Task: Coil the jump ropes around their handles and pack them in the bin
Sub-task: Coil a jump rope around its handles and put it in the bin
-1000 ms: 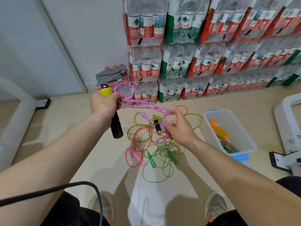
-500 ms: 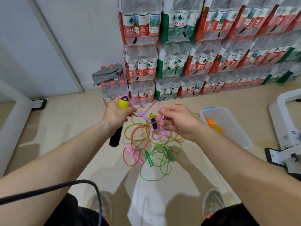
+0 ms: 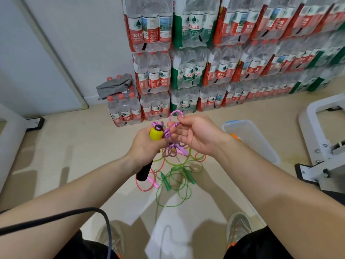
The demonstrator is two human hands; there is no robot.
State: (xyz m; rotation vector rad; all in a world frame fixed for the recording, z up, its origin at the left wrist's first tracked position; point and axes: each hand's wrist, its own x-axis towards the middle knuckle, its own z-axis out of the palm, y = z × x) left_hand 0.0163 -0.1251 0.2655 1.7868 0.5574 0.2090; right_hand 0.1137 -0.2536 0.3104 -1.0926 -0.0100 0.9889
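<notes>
My left hand grips a jump rope handle with a yellow cap and a black foam grip that sticks out below my fist. Pink braided rope runs from the cap and loops above my right hand, which pinches it right beside the handle. More pink coils hang under both hands. On the floor below lie a green rope with green handles and a red rope with pink handles, tangled together. The clear plastic bin stands to the right with an orange item inside.
Stacked packs of water bottles line the wall behind. A grey cloth lies on a low pack at the left. A white metal frame stands at the right. A black cable crosses my left forearm. My shoes show at the bottom.
My hands have come together and risen in view. The right hand moved up to the yellow cap with the pink rope, forming a loop above it; the second yellow-black handle is no longer visible.
</notes>
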